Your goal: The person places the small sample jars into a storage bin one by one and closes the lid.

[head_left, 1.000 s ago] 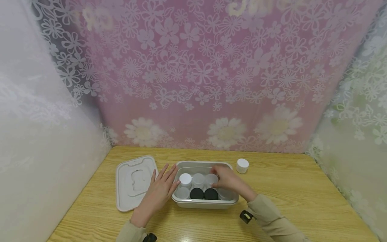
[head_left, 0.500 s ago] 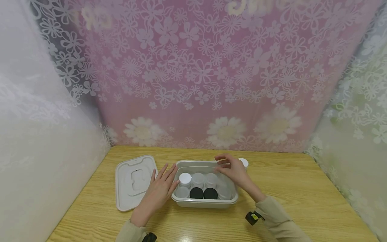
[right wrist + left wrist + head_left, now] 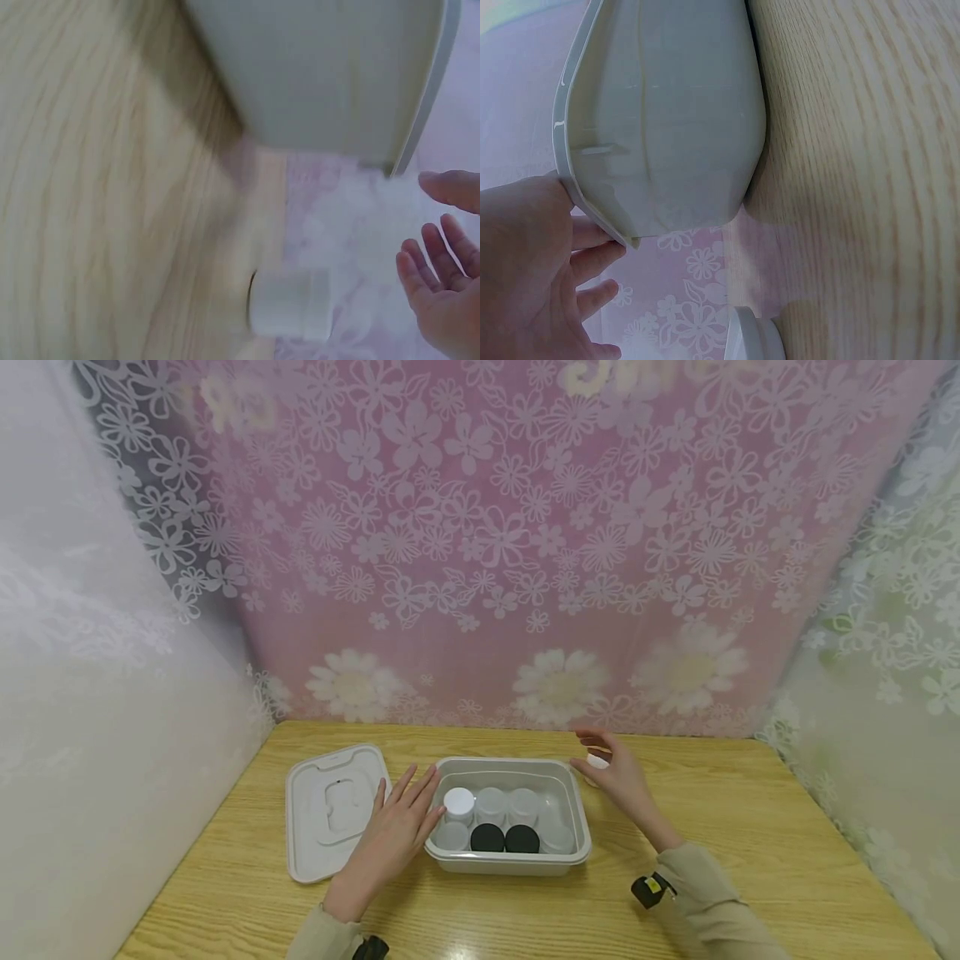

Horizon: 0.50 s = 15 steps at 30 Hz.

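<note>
A pale grey plastic box (image 3: 507, 866) stands on the table, holding several small jars. Inside are a white-lidded jar (image 3: 459, 803), translucent jars (image 3: 491, 804) and two black-lidded jars (image 3: 487, 839). My left hand (image 3: 399, 828) rests with straight, spread fingers on the box's left rim. Beyond the right end of the box, my right hand (image 3: 621, 774) hovers with fingers spread and nothing between them. A loose white jar (image 3: 291, 303) stands on the table just under it, partly hidden by that hand in the head view; the right wrist view shows a gap between them.
Left of the box lies its pale lid (image 3: 337, 814), flat on the wood-grain table (image 3: 750, 827). A pink flowered curtain (image 3: 495, 568) hangs behind the table's far edge, with pale sheets on both sides.
My right hand has left the inside of the box and travelled right, to above the loose white jar. The left hand stays on the rim.
</note>
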Tool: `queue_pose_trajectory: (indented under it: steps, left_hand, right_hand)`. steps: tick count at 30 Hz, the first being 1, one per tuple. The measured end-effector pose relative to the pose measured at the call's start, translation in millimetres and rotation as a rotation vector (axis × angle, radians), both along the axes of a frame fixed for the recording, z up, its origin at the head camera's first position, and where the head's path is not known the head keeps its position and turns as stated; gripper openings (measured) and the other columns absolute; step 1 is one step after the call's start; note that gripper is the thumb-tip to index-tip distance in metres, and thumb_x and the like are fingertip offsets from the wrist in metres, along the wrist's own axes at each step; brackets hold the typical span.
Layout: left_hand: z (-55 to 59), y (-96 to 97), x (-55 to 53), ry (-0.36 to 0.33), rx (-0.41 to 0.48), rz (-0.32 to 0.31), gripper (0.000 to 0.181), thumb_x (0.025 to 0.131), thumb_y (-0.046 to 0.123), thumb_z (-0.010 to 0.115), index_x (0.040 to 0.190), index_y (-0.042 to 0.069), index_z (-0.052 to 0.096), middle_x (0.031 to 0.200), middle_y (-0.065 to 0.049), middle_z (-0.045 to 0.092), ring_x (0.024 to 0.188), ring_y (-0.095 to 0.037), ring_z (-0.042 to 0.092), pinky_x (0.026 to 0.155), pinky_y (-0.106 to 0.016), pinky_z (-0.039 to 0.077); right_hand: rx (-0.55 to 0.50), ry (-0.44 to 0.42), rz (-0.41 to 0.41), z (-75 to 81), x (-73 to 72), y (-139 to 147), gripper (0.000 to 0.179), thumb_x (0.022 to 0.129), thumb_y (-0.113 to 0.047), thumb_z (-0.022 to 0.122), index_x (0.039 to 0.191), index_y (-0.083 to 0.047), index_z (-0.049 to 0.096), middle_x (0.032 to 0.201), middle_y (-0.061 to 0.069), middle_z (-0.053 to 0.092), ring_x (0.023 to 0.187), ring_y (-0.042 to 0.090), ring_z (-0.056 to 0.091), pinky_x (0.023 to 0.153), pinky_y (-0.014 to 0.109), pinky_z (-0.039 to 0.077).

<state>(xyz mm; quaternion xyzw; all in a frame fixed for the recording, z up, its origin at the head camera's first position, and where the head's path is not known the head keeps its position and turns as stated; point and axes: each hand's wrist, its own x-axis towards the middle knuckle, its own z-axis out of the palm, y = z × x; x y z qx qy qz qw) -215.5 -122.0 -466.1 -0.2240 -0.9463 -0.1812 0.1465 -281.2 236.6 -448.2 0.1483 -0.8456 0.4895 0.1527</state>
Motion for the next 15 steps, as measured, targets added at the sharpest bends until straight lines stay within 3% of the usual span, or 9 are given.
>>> queue_pose_trajectory:
  steps: [15]
  left_hand:
    - [0.7,-0.4,0.2,-0.002,0.003,-0.002,0.055,0.105,0.035,0.055,0.153,0.008,0.047,0.158,-0.007,0.044,0.15,-0.035,0.03,0.116,-0.071,0.017]
  right_hand:
    - [0.172,-0.092,-0.101,-15.7,-19.7,35,0.058,0.085,0.002,0.079,0.134,0.015,0.052,0.131,0.035,0.056,0.12,0.051,0.054,0.103,0.06,0.046]
